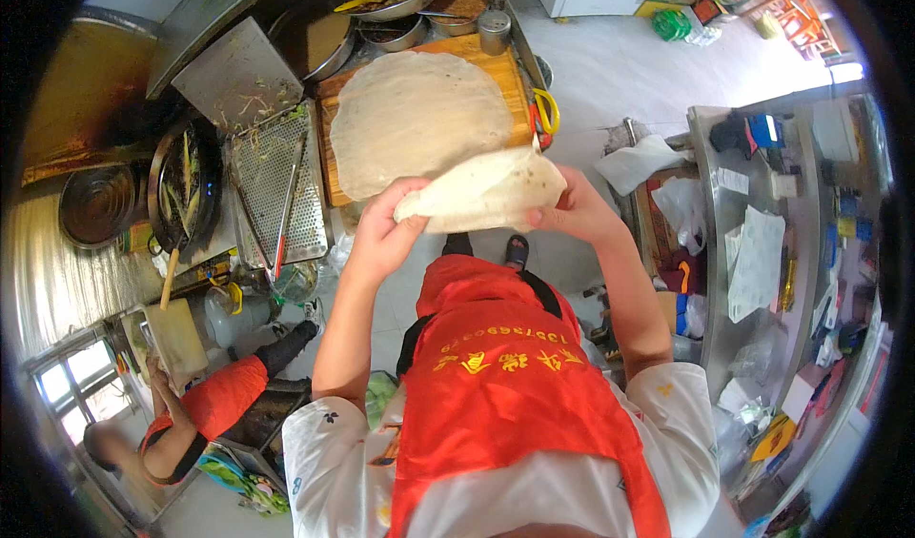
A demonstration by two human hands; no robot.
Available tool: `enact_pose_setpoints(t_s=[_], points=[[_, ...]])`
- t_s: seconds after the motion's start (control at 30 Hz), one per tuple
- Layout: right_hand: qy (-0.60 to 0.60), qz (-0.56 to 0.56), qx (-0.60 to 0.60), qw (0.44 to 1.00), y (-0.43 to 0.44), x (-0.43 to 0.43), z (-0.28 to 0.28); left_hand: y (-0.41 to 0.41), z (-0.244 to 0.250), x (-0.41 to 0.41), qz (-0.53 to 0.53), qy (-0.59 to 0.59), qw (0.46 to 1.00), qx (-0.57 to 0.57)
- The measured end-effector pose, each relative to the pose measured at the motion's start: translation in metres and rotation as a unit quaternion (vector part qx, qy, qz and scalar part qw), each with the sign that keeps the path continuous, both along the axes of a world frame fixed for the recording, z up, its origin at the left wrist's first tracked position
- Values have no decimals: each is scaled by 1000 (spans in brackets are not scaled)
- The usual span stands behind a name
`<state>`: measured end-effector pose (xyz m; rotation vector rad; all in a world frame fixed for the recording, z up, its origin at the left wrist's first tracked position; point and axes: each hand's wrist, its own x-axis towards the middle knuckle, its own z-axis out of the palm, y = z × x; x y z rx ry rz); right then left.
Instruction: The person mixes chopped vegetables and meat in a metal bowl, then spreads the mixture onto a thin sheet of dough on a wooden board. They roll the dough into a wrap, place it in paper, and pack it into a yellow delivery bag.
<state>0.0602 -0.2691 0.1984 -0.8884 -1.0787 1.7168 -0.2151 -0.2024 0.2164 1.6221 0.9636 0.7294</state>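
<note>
A folded, thin flatbread (486, 191) with a few brown spots is held up between my two hands, in front of my red apron. My left hand (393, 227) grips its left end between thumb and fingers. At its right end, my right hand (568, 209) pinches the edge. Beyond it, a large round thin sheet of dough (422, 116) lies spread over a wooden board (524, 80); the held bread hides part of its near edge. Whether the two touch I cannot tell.
Left of the board are a perforated metal tray (275, 180) with tongs (286, 213) and a pan (184, 188) holding food. Metal bowls (400, 5) and a lidded canister (494, 32) stand behind it. Shelving (722, 252) is at right; a co-worker (186, 423) is at lower left.
</note>
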Motion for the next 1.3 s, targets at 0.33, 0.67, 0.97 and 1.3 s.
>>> enact_pose_setpoints(t_s=[0.33, 0.67, 0.97, 1.3], points=[[-399, 15, 57, 915, 93, -7, 28, 107, -3, -78, 37, -48, 997, 42], [-492, -142, 232, 827, 175, -16, 41, 178, 19, -114, 103, 152, 966, 183], [-618, 9, 279, 735, 115, -19, -174, 104, -201, -103, -46, 403, 874, 266], [-616, 73, 189, 762, 98, -37, -189, 107, -192, -50, -42, 423, 874, 235]])
